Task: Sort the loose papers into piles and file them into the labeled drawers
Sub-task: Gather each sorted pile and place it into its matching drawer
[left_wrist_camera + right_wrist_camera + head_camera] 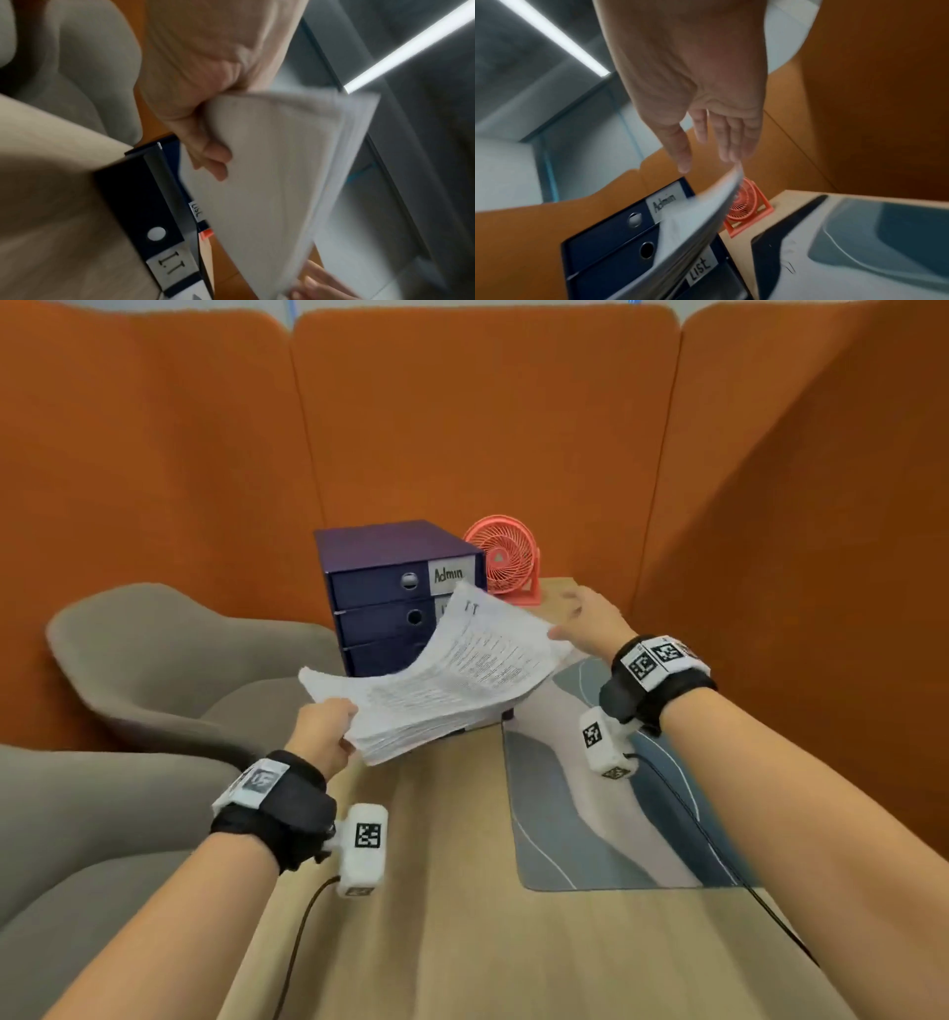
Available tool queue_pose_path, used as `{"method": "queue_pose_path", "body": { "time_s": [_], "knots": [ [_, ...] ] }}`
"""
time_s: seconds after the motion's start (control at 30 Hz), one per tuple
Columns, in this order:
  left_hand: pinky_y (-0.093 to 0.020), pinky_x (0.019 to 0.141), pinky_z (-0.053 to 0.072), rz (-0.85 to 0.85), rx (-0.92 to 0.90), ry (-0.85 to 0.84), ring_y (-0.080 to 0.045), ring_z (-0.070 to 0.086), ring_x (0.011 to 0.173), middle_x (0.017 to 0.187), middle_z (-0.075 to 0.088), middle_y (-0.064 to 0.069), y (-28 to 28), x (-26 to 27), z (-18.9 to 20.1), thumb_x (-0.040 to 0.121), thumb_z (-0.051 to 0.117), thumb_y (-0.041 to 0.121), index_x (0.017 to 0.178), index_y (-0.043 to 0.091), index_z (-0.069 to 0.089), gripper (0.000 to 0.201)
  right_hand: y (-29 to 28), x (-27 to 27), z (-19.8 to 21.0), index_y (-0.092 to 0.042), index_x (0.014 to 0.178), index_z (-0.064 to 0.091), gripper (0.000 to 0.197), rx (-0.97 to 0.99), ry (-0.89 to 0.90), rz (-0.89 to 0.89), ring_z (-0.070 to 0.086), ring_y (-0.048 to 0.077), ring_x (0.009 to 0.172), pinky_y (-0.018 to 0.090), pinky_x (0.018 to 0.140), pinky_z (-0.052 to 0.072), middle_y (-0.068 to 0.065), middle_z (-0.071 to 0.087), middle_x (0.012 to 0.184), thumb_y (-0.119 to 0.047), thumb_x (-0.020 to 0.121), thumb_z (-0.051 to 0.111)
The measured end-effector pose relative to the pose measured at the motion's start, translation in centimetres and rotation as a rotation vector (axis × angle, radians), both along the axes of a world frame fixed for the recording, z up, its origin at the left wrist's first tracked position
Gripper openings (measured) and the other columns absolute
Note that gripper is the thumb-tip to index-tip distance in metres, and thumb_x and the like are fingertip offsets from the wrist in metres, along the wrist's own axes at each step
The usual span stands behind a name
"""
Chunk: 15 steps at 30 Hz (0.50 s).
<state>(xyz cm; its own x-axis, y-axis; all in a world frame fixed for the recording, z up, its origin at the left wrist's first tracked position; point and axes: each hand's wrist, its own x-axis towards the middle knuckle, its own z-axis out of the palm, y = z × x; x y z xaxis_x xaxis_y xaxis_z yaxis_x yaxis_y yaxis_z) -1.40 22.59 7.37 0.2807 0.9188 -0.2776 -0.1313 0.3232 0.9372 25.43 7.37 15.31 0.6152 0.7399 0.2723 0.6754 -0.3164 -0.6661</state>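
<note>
A thick stack of printed papers (452,680) hangs tilted in the air in front of the dark blue drawer unit (380,588). My left hand (341,734) grips its near left corner, fingers curled under the sheets (270,172). Over the stack's far right edge my right hand (565,621) is open, its straight fingertips (729,154) just touching the top sheets (698,219). The drawers read Admin, List and I.T (172,266). The I.T drawer at the bottom looks pulled out, mostly hidden by the stack.
A coral desk fan (506,559) stands right of the drawer unit at the table's back. A grey-blue desk mat (590,814) lies on the wooden table (452,942) at the right. Grey chairs (169,660) sit at the left. Orange partition walls (462,428) enclose the space.
</note>
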Motion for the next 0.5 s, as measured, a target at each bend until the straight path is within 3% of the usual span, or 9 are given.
{"method": "queue_pose_path", "body": {
  "time_s": [0.03,0.13,0.23,0.3,0.33,0.4,0.5],
  "knots": [
    [-0.023,0.050,0.053,-0.018,-0.064,-0.066,-0.029,0.061,0.091,0.116,0.059,-0.018,0.2,0.1,-0.3,0.093,0.035,-0.010,0.119,-0.007,0.049,0.031,1.2,-0.5,0.2,-0.011,0.131,0.056,0.046,-0.008,-0.042,0.024,0.054,0.018,0.104,0.034,0.093,0.047,0.003,0.059,0.121,-0.014,0.087,0.068],
    [-0.041,0.081,0.052,-0.068,-0.213,-0.291,-0.040,0.056,0.113,0.119,0.057,-0.027,0.3,0.4,-1.1,0.085,0.016,-0.019,0.125,-0.008,0.043,0.050,3.5,-3.1,0.2,-0.017,0.138,0.052,0.052,-0.009,0.017,0.256,0.057,0.015,0.114,0.029,0.093,0.046,0.003,0.059,0.131,-0.034,0.091,0.067],
    [-0.052,0.091,0.048,-0.105,-0.285,-0.453,-0.043,0.049,0.124,0.127,0.053,-0.028,-0.7,1.7,-1.0,0.084,0.015,-0.020,0.130,-0.009,0.042,0.054,4.6,-6.0,-0.8,-0.033,0.144,0.044,0.068,-0.357,-0.012,0.565,0.051,0.010,0.123,0.030,0.102,0.041,-0.007,0.051,0.139,-0.053,0.085,0.070],
    [-0.047,0.101,0.046,-0.164,-0.318,-0.494,-0.041,0.049,0.125,0.122,0.056,-0.028,-1.7,3.1,-0.5,0.091,0.024,-0.017,0.128,-0.011,0.044,0.042,5.0,-7.6,-1.7,-0.034,0.143,0.043,0.068,-0.549,-0.263,0.597,0.051,0.012,0.117,0.029,0.094,0.041,-0.008,0.053,0.131,-0.044,0.083,0.074],
    [-0.042,0.099,0.049,-0.202,-0.315,-0.478,-0.039,0.052,0.123,0.116,0.059,-0.028,-2.2,3.7,-0.1,0.095,0.031,-0.012,0.125,-0.012,0.046,0.033,5.6,-8.0,-2.3,-0.032,0.139,0.048,0.059,-0.563,-0.394,0.555,0.053,0.014,0.110,0.030,0.087,0.041,-0.006,0.056,0.120,-0.035,0.086,0.073],
    [-0.035,0.086,0.057,-0.282,-0.247,-0.417,-0.032,0.061,0.113,0.111,0.063,-0.025,-2.6,4.8,0.4,0.099,0.047,0.003,0.123,-0.009,0.052,0.027,6.6,-8.0,-3.3,-0.026,0.126,0.056,0.035,-0.441,-0.659,0.418,0.058,0.020,0.099,0.031,0.072,0.040,-0.003,0.057,0.098,-0.015,0.092,0.059],
    [-0.032,0.081,0.056,-0.361,0.026,-0.145,-0.025,0.066,0.101,0.111,0.066,-0.013,-1.0,5.3,0.1,0.096,0.058,0.026,0.118,0.009,0.057,0.028,8.4,-6.5,-5.3,-0.017,0.114,0.059,0.038,-0.047,-0.836,0.242,0.063,0.029,0.086,0.032,0.063,0.035,0.004,0.065,0.089,0.006,0.083,0.053]
  ]
}}
